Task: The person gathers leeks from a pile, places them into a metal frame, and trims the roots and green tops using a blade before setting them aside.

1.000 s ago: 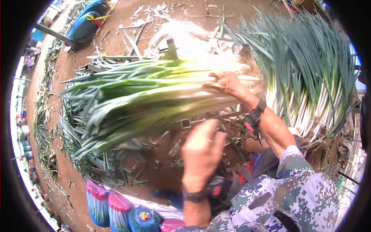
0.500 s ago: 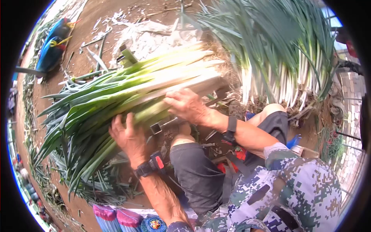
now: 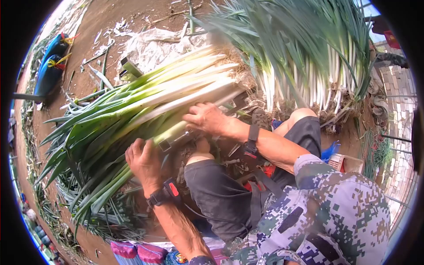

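A big pile of long green onions (image 3: 132, 104) lies slanted in front of me, dark leaves to the left and white root ends to the upper right. My left hand (image 3: 145, 164) is at the near side of the pile, its fingers curled over the green part of a thick stalk. Farther right along the near edge, my right hand (image 3: 208, 118) has its fingers bent around the paler part of the stalks. The undersides of both hands are hidden. Square metal tube ends (image 3: 165, 145) show beside the pile.
A standing mass of green onions (image 3: 309, 62) fills the upper right. White plastic sheeting (image 3: 161, 46) lies on the soil beyond the pile. Blue bundles (image 3: 49, 73) are at the far left. Loose leaves (image 3: 104, 205) lie at lower left, near pink-topped bundles (image 3: 152, 252).
The camera view has turned slightly, shifting most of the scene left. The left hand's fingers, more spread before, are now closer together on the stalk. The right hand stays on the pile's near edge.
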Demonstrator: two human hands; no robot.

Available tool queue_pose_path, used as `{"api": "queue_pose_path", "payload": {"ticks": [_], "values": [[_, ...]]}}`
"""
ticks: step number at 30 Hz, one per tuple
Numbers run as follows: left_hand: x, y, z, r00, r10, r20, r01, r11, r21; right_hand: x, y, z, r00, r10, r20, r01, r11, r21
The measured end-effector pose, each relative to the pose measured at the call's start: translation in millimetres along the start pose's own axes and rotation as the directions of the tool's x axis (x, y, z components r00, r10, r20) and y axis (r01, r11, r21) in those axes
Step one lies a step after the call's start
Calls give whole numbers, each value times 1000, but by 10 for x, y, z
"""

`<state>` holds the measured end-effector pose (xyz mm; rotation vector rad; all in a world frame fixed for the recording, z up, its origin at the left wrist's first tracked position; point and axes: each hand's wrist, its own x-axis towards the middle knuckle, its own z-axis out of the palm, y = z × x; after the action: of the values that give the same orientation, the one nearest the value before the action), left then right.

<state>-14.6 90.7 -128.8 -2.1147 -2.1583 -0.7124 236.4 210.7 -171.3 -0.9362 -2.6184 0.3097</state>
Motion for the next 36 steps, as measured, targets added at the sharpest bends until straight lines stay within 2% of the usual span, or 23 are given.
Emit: {"api": "queue_pose_path", "payload": {"ticks": [3, 4, 6, 9, 10, 13, 14, 16, 18, 20, 21, 23, 24, 27, 29, 33, 35, 36], "values": [[-96, -94, 112, 992, -36, -121, 30, 998, -52, -39, 46, -122, 991, 134, 12, -134, 991, -1], [-122, -106, 161, 988, -90, -129, 78, 993, -94, -79, 123, -24, 993, 100, -57, -97, 994, 40], [-174, -147, 236, 987, -101, -128, 92, 993, -73, -156, 153, 199, 978, 51, -201, -23, 990, 139], [-163, -254, 215, 981, -88, -172, 80, 996, -50, -75, 42, 169, 974, 61, -217, -30, 989, 143], [-167, -262, 181, 982, -86, -165, 78, 995, -59, -50, -50, 84, 972, 96, -216, -74, 991, 111], [-174, -273, 152, 977, -111, -184, 95, 991, -94, 82, -233, -137, 959, 144, -242, -102, 979, 177], [-179, -273, 158, 975, -121, -187, 105, 990, -92, 173, -276, -232, 939, 90, -332, -36, 986, 166], [-115, -394, 95, 975, -134, -179, 117, 988, -104, 574, -399, -248, 937, 96, -336, -55, 990, 128], [-81, -306, -23, 980, -160, -120, 141, 978, -151, 707, -321, -142, 945, 80, -317, -71, 997, 39], [-39, -333, -118, 981, -163, -103, 136, 964, -229, 727, -247, -68, 949, 94, -300, -79, 995, 61], [-9, -338, -161, 951, -289, -114, 220, 885, -409, 740, -242, -79, 953, 100, -287, -84, 994, 70], [118, -594, -182, 916, -329, -230, 243, 910, -334, 791, -232, 27, 963, 57, -265, -34, 995, 90], [209, -597, -300, 927, -252, -278, 202, 959, -196, 767, -243, -44, 966, 26, -256, -1, 995, 97], [462, -639, -529, 983, -118, -137, 138, 979, 147, 666, -274, -340, 974, -47, -222, 73, 992, 106], [490, -748, -456, 994, -80, -76, 98, 960, 261, 549, -195, -437, 975, -79, -206, 101, 990, 95], [364, -800, -411, 990, 39, 137, -63, 982, 177, 435, 73, -205, 990, -64, -125, 81, 988, 133], [200, -707, -407, 983, -70, 172, 56, 995, 82, 370, 119, -100, 992, -71, -102, 81, 991, 104], [99, -684, -411, 991, -55, 121, 45, 995, 86, 322, 78, -57, 993, -63, -101, 72, 994, 85]]}}
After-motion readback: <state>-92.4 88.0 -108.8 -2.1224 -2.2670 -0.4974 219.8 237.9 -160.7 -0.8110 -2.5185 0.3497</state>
